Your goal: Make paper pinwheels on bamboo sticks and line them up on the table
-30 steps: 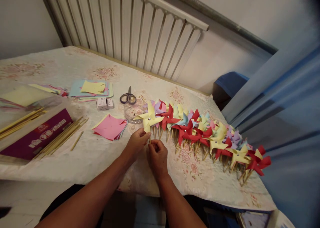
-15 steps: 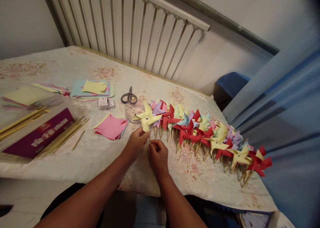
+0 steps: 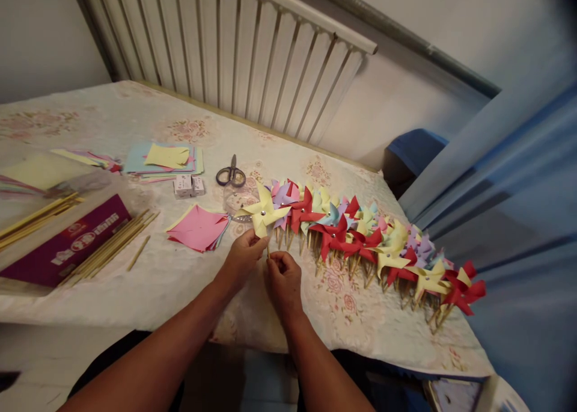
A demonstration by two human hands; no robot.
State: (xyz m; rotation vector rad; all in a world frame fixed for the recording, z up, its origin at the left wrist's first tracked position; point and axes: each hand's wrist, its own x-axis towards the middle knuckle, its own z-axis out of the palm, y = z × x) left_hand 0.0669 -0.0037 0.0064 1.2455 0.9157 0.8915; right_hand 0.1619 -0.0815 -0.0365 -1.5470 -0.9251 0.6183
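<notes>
A pale yellow paper pinwheel (image 3: 262,212) with a shiny pin at its centre stands upright between my hands. My left hand (image 3: 247,251) pinches it just beneath the blades, at the top of its stick. Lower on the same thin wooden stick (image 3: 268,251), the fingers of my right hand (image 3: 283,276) are closed; part of the stick is hidden in them. Close on the right begins a long cluster of finished pinwheels (image 3: 333,234) in red, yellow, purple and blue. Left of my hands lies a stack of pink paper squares (image 3: 197,228).
Scissors (image 3: 231,172), small white boxes (image 3: 189,186) and a pile of coloured paper (image 3: 164,159) lie farther back. At left, wooden sticks (image 3: 108,249) rest against a purple-labelled box (image 3: 74,243). A radiator (image 3: 252,57) stands behind the flowered tablecloth (image 3: 180,292).
The whole view has shifted slightly, with things sitting a little farther left. Both hands keep their hold on the yellow pinwheel and its stick.
</notes>
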